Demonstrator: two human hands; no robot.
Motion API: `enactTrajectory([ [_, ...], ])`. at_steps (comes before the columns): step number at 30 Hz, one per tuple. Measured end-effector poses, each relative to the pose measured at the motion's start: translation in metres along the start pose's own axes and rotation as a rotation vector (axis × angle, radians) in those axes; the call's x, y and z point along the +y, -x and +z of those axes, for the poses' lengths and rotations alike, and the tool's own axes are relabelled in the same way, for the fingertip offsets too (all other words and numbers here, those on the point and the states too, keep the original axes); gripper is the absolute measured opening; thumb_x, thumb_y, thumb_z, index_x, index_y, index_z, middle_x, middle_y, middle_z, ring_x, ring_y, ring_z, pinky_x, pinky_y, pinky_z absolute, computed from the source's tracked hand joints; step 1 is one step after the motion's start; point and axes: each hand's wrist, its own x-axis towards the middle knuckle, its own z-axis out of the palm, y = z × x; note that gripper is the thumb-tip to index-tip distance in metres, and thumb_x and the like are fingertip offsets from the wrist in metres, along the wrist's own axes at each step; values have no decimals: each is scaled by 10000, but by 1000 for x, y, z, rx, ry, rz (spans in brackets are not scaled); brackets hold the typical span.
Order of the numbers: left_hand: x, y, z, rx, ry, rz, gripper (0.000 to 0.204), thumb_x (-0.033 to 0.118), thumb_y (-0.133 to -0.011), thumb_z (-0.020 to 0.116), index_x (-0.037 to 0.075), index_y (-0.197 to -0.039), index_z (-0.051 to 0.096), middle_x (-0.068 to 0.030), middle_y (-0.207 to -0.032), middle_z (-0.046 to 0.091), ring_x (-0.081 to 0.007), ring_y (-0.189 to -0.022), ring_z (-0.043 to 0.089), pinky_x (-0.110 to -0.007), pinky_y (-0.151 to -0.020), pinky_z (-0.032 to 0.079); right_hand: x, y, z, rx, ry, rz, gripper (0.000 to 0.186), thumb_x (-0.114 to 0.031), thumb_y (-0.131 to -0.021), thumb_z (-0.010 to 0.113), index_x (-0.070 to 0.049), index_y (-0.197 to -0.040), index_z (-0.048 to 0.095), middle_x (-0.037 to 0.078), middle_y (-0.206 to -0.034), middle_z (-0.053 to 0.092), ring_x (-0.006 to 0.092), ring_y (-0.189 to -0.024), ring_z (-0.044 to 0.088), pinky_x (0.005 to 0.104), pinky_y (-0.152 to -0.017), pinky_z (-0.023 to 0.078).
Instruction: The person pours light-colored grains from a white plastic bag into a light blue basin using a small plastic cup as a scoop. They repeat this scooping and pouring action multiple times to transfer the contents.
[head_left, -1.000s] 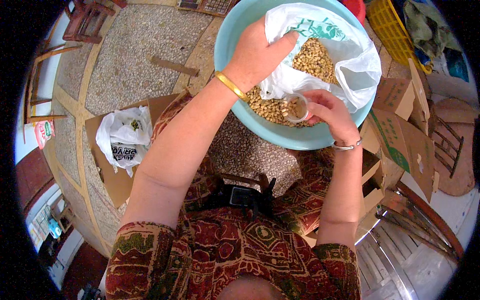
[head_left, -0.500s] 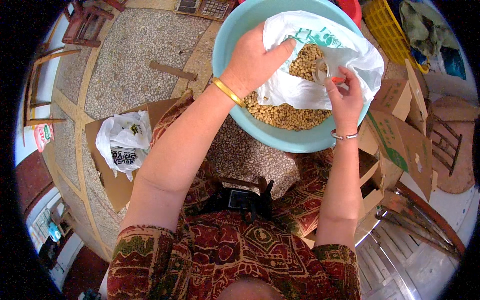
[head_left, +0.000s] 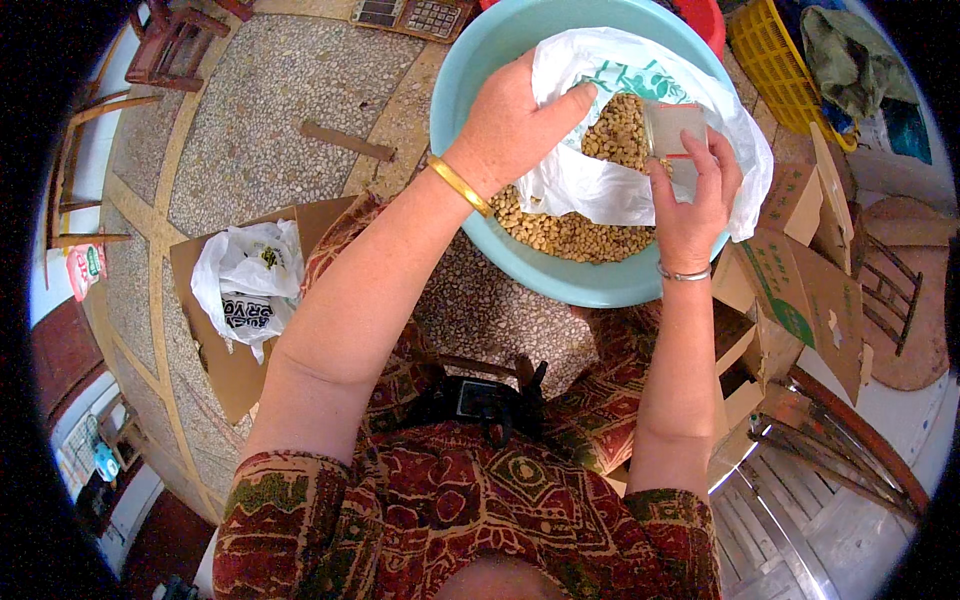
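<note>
A light blue basin (head_left: 540, 278) holds small tan beans or kernels (head_left: 575, 232). On them lies a white plastic bag (head_left: 740, 180) with a green print, open, with more of the same kernels (head_left: 612, 135) inside. My left hand (head_left: 510, 130), gold bangle at the wrist, grips the bag's upper left rim, thumb on top. My right hand (head_left: 698, 195) holds a small clear cup (head_left: 668, 118) tipped on its side in the bag's mouth, at the right of the kernels. Whether anything is in the cup is hard to tell.
Cardboard boxes (head_left: 810, 300) stand right of the basin, a yellow crate (head_left: 775, 65) upper right, a red container (head_left: 708, 22) behind. At left are cardboard with white plastic bags (head_left: 245, 270), a wooden stick (head_left: 345, 138) on the floor and wooden chairs (head_left: 170, 55).
My right hand has moved up and right from the basin's kernels into the bag, and the cup has tipped from mouth-up onto its side. My left hand still holds the bag.
</note>
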Motion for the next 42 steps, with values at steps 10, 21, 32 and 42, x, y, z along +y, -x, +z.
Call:
enactTrajectory([
  [10,-3,-3,1,61,-19,87,274,180,-813,586,18,-1034,574,-150,-922,643,-290,-852,618,-351,-751,469,-6,31,-17,-588,-600,636,373,-126,-708,698,-48,-1053,578,73,-1034,585,117,-867,558,263,-744,473],
  [21,3,0,7,62,11,128,274,95,-848,557,-37,-1088,534,-116,-984,610,-195,-890,573,-309,-794,452,-23,56,16,-725,-2,305,350,-230,-685,662,-36,-968,594,176,-903,578,341,-771,586,396,-742,482],
  [32,5,0,3,11,38,99,270,97,-842,556,-35,-1077,539,-113,-982,609,-193,-896,569,-309,-798,446,1,42,5,-900,-653,864,406,-282,-746,666,-37,-1059,581,60,-858,617,148,-741,600,269,-652,489],
  [42,7,-2,2,54,-104,42,288,196,-797,608,18,-1022,579,-140,-886,647,-273,-807,623,-346,-731,475,18,12,-20,-390,-939,1004,334,-209,-840,594,-13,-1106,540,53,-968,587,121,-843,570,262,-700,488],
])
